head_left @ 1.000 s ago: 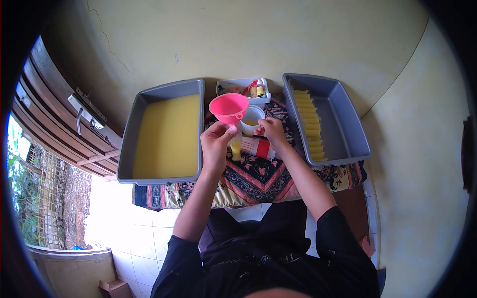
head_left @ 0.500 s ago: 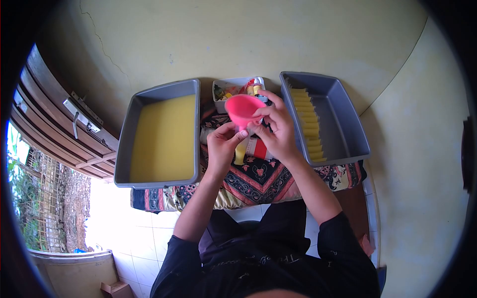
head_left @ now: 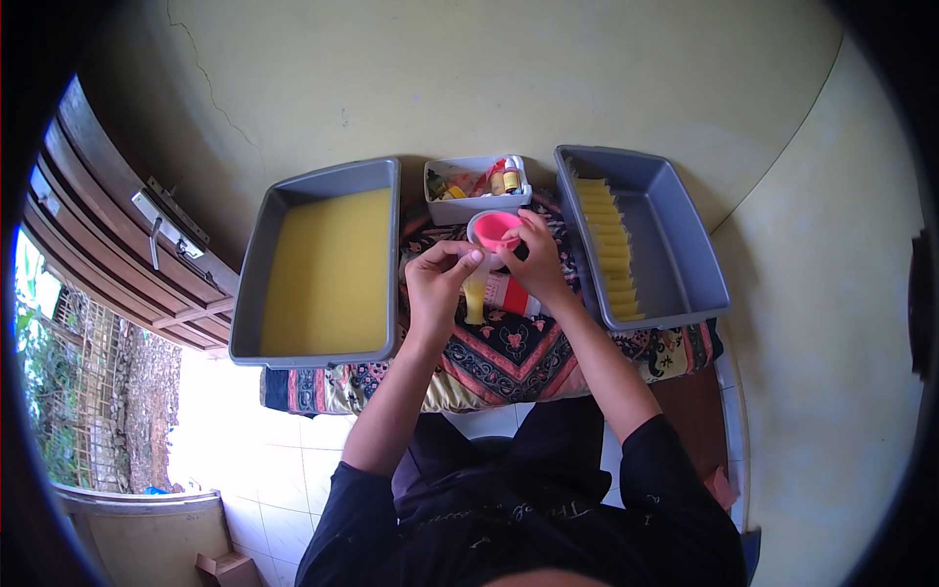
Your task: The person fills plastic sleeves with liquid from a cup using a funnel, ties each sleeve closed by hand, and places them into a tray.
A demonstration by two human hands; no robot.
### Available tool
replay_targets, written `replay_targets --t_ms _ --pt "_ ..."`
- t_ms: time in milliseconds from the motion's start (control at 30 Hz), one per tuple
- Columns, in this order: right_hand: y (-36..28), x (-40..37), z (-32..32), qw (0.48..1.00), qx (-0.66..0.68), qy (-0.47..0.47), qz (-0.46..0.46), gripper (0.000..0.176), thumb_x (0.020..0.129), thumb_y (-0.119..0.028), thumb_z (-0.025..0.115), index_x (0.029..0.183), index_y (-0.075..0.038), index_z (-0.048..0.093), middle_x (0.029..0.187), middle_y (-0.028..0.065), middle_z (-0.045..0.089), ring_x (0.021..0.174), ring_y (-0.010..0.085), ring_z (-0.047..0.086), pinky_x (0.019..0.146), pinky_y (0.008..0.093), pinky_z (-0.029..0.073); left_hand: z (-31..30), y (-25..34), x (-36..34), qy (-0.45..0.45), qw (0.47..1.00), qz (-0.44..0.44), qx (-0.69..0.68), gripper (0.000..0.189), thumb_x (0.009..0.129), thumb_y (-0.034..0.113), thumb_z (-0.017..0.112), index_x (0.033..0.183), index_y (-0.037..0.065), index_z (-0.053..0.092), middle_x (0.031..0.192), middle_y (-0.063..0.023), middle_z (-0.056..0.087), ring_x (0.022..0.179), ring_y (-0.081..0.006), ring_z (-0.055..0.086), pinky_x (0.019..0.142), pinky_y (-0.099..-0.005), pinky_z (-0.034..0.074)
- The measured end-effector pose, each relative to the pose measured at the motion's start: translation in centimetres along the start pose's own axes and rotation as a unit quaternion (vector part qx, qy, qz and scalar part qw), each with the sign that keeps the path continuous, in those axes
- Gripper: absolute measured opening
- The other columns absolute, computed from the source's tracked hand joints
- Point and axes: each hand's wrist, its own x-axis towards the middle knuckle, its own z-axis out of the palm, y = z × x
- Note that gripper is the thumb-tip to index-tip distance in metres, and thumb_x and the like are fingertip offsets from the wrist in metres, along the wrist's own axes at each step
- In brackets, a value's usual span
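My left hand (head_left: 437,281) pinches the top of a narrow clear plastic bag (head_left: 474,301) with yellow liquid in its lower part, hanging upright above the patterned cloth. In my right hand (head_left: 533,256) is a pink funnel (head_left: 498,227), gripped by its rim. The funnel sits over or in a whitish round container (head_left: 473,227), mostly hidden behind it and my fingers. Funnel and bag are apart. Just beyond the bag lies a red and white packet (head_left: 511,294), partly covered by my right hand.
A grey tub (head_left: 393,303) of yellow liquid stands at the left. Another grey tub (head_left: 680,235) at the right holds a row of filled yellow bags (head_left: 611,245). Behind my hands is a white box (head_left: 465,208) with small bottles (head_left: 510,179). A patterned cloth (head_left: 509,377) covers the table.
The funnel has come off the bag's mouth and moved away from me and slightly right, down to the whitish container. My left hand still holds the bag in nearly the same place.
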Motion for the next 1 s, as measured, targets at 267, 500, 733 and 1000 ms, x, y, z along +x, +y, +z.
replay_targets --t_ms 267,500,733,1000 --pt "-6.7 0.2 -3.3 0.993 0.099 -0.001 -0.071 0.029 0.078 -0.013 0.070 0.103 -0.002 0.062 0.114 0.0164 0.060 0.103 0.0301 0.060 0.089 0.0369 0.046 0.1 0.9 0.2 -0.039 0.999 0.018 0.007 0.006 0.082 0.001 0.068 0.087 -0.002 0.066 0.087 -0.0059 0.066 0.083 -0.0114 0.060 0.079 -0.0252 0.046" --pt "-10.6 1.3 -4.4 0.990 0.120 -0.061 -0.026 0.013 0.084 -0.009 0.068 0.086 0.003 0.063 0.077 0.0048 0.064 0.070 0.0117 0.061 0.063 0.0256 0.046 1.1 1.1 0.5 -0.063 0.996 0.042 -0.051 0.026 0.095 0.017 0.056 0.112 -0.002 0.061 0.096 -0.0067 0.064 0.088 -0.0113 0.060 0.081 -0.0260 0.047" --pt "-11.8 3.4 -6.1 0.975 0.220 -0.010 0.034 0.017 0.088 -0.013 0.065 0.085 0.004 0.063 0.075 0.0063 0.066 0.065 0.0079 0.060 0.056 0.0233 0.047 1.0 -0.7 -0.7 -0.125 0.985 -0.020 -0.119 0.039 0.102 0.026 0.042 0.123 -0.005 0.053 0.103 -0.0094 0.064 0.095 -0.0158 0.061 0.088 -0.0309 0.046" --pt "-8.7 2.1 -4.2 0.977 0.170 0.031 0.125 0.014 0.090 -0.010 0.064 0.085 0.003 0.062 0.065 -0.0056 0.056 0.059 -0.0005 0.045 0.051 0.0182 0.034 1.5 -4.0 -1.5 -0.089 0.994 -0.046 -0.045 0.028 0.097 0.020 0.053 0.107 -0.004 0.063 0.090 -0.0039 0.066 0.080 -0.0090 0.062 0.074 -0.0227 0.049"
